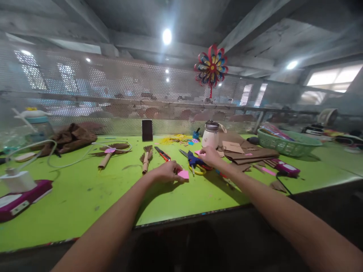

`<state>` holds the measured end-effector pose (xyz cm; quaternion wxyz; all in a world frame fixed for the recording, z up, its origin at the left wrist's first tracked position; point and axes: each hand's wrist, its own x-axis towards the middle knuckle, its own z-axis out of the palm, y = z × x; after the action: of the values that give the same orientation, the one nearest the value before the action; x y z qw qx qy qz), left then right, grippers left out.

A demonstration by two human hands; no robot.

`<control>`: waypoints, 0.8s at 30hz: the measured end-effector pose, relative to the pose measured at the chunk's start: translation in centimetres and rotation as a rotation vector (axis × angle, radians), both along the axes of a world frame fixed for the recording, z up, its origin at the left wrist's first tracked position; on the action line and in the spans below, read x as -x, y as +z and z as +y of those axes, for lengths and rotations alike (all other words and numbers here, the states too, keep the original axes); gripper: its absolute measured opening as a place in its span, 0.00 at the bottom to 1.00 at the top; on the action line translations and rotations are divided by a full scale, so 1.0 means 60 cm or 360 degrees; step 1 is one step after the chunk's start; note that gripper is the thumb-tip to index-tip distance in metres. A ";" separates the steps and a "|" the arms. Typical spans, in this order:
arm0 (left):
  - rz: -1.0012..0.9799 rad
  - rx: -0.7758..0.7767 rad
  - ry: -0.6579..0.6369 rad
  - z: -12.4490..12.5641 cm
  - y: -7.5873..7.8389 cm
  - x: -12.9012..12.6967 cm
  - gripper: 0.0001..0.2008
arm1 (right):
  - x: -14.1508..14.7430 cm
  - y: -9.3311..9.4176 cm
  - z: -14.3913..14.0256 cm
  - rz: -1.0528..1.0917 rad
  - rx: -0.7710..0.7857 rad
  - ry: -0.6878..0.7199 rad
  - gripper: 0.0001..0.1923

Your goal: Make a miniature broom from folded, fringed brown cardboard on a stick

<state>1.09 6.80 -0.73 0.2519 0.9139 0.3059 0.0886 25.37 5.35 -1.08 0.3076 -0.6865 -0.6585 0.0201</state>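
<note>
My left hand (169, 172) is closed on a small pink paper piece (183, 174), held just above the green table (113, 204). My right hand (210, 155) reaches past a blue glue gun (193, 159), its fingers pinched at another bit of pink paper (198, 152). Under and beside the glue gun lie scissors with yellow handles (202, 172). A red-and-black utility knife (163, 154) rests beyond my left hand. Farther left are two rolled brown paper pieces: one with a frilled top (146, 158), the other with leaf shapes and a pink bit (105, 158).
A white jar (210, 138) stands behind my right hand, beside brown paper sheets (252, 151). At right are a green basket (289, 141) and a magenta power strip (287, 168). Left are another power strip (25, 198) and a white cable. A phone (147, 130) leans against the mesh.
</note>
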 end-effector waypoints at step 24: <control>0.0003 -0.0196 0.0111 -0.012 -0.006 0.002 0.25 | 0.026 -0.023 0.008 -0.0555 0.0333 0.0011 0.30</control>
<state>0.96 6.10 -1.09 0.1915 0.9166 0.3317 0.1150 23.78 5.82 -2.49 0.1159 -0.7055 -0.6986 -0.0297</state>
